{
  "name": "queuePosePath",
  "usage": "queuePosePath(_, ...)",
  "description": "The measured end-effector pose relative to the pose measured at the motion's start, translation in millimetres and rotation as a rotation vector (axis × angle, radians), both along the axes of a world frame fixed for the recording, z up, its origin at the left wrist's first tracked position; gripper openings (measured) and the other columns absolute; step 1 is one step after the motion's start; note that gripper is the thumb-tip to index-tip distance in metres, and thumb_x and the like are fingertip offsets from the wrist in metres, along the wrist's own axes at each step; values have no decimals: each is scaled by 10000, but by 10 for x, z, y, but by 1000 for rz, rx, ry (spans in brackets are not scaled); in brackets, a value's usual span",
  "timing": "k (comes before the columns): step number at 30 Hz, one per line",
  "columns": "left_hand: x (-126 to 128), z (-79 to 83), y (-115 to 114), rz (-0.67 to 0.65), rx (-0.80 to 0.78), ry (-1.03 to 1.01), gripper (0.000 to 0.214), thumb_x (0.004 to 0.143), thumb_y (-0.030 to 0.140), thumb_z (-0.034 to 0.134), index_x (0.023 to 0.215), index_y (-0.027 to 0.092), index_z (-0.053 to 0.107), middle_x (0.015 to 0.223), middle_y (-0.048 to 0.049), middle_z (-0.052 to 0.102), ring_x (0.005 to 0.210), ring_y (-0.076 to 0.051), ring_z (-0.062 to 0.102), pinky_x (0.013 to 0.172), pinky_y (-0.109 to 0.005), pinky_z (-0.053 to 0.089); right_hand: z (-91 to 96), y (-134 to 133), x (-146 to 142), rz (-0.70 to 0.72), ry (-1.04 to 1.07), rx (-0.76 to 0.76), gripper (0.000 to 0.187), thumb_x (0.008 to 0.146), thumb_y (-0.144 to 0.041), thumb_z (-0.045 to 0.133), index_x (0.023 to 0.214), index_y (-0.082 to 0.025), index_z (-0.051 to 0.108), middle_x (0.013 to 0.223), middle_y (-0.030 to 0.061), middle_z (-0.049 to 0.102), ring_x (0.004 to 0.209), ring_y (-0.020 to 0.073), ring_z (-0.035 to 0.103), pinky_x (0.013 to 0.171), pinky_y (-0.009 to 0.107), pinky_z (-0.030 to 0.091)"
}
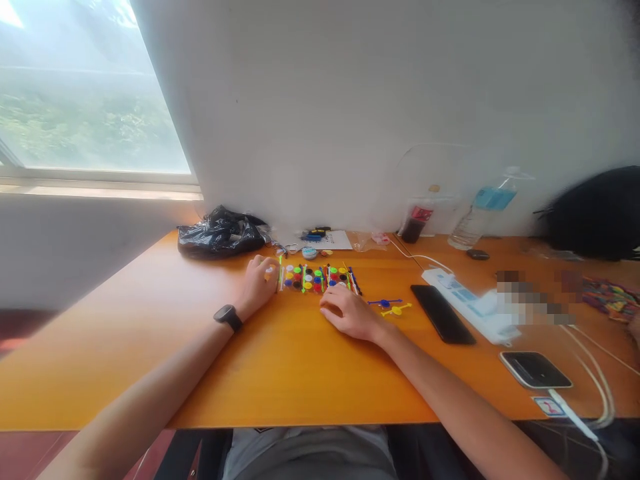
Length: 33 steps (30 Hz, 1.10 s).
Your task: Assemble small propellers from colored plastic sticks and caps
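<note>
Rows of small round coloured discs (pixel 317 274), in yellow, blue, red, white, green and black, lie flat on the table between my hands. Thin plastic arrows (pixel 304 279), green, white and dark, stand between groups of them. At the left end of the rows is my left hand (pixel 260 279), its fingers bent against the pieces there. My right hand (pixel 349 311) rests at the near right side, fingers curled, fingertips by the discs. What either hand pinches is too small to make out. To its right lie a blue arrow spinner (pixel 385 303) and a yellow arrow spinner (pixel 397 311).
Behind the discs are a black plastic bag (pixel 220 233), a paper sheet (pixel 340 240) and a small round tin (pixel 309 253). On the right lie a black phone (pixel 442 314), a white power strip (pixel 467 303), a charging device (pixel 535 370) and a water bottle (pixel 480 213).
</note>
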<state>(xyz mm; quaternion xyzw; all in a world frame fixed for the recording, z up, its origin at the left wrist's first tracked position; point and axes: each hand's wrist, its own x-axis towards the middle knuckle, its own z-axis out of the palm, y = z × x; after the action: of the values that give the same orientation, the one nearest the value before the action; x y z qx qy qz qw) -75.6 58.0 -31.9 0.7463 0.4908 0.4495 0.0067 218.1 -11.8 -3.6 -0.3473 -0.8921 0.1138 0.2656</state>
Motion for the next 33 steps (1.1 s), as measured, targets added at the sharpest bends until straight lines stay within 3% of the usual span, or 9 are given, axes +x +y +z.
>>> queuePosePath(4, 59, 122, -99, -73, 66, -34, 121, 1031, 243, 516, 995, 202, 624, 940, -59, 598, 887, -219, 548, 822, -354, 457, -17, -61, -59, 3, 146, -135, 127, 963, -217, 629, 1079, -206, 677, 1068, 91, 704, 1014, 246, 637, 927, 406, 501)
queuePosePath(9, 296, 264, -396, -299, 138, 36, 115, 1045, 205, 501, 1001, 201, 607, 889, -48, 582, 847, -199, 539, 784, -336, 446, -120, -185, -272, 47, 521, -649, 414, 1001, -388, 632, 1382, -258, 533, 1158, 80, 705, 1070, 218, 675, 957, 397, 528)
queuePosePath(11, 406, 273, -509, -388, 177, 70, 105, 1039, 177, 502, 1014, 201, 602, 901, -55, 599, 850, -198, 544, 795, -337, 450, -159, -209, -359, 89, 682, -782, 441, 1004, -479, 620, 1374, -260, 520, 1156, 76, 704, 1033, 207, 690, 951, 398, 538)
queuePosePath(14, 528, 247, -613, -471, 236, 136, 104, 1021, 151, 517, 1044, 199, 606, 910, -65, 620, 836, -202, 536, 768, -333, 447, -181, -208, -429, 84, 844, -863, 476, 953, -580, 663, 1266, -232, 576, 1004, 52, 704, 868, 195, 707, 830, 374, 567)
queuePosePath(17, 574, 218, -647, -500, 246, 162, 125, 1015, 145, 521, 1075, 197, 618, 906, -68, 619, 818, -204, 527, 745, -328, 443, -166, -193, -432, 76, 872, -888, 465, 899, -587, 732, 1140, -203, 627, 878, 20, 680, 743, 171, 686, 749, 336, 553)
queuePosePath(21, 539, 245, -659, -507, 178, 157, 122, 1023, 180, 521, 1078, 202, 628, 918, -72, 610, 846, -216, 535, 781, -342, 449, -134, -193, -414, 86, 845, -829, 394, 920, -557, 724, 1034, -189, 641, 859, 14, 675, 699, 141, 640, 692, 286, 512)
queuePosePath(26, 489, 300, -669, -576, -136, -28, 242, 1086, 264, 388, 1194, 192, 592, 1051, -98, 604, 976, -225, 552, 912, -377, 465, -115, -169, -376, 19, 793, -708, 343, 984, -538, 642, 955, -197, 613, 781, -1, 663, 607, 124, 589, 617, 267, 470)
queuePosePath(30, 517, 289, -652, -621, -408, -234, 307, 1101, 357, 368, 1232, 190, 590, 996, -71, 617, 912, -199, 571, 860, -334, 491, -121, -115, -309, -52, 720, -655, 354, 1039, -555, 518, 1099, -224, 627, 701, -38, 618, 447, 103, 445, 472, 250, 353)
queuePosePath(33, 532, 300, -645, -704, -533, -240, 294, 1063, 384, 466, 1192, 179, 633, 1066, -82, 661, 1010, -222, 603, 953, -345, 491, -132, -89, -277, -54, 668, -546, 327, 1054, -510, 507, 1132, -231, 660, 787, -14, 642, 614, 136, 541, 600, 261, 429)
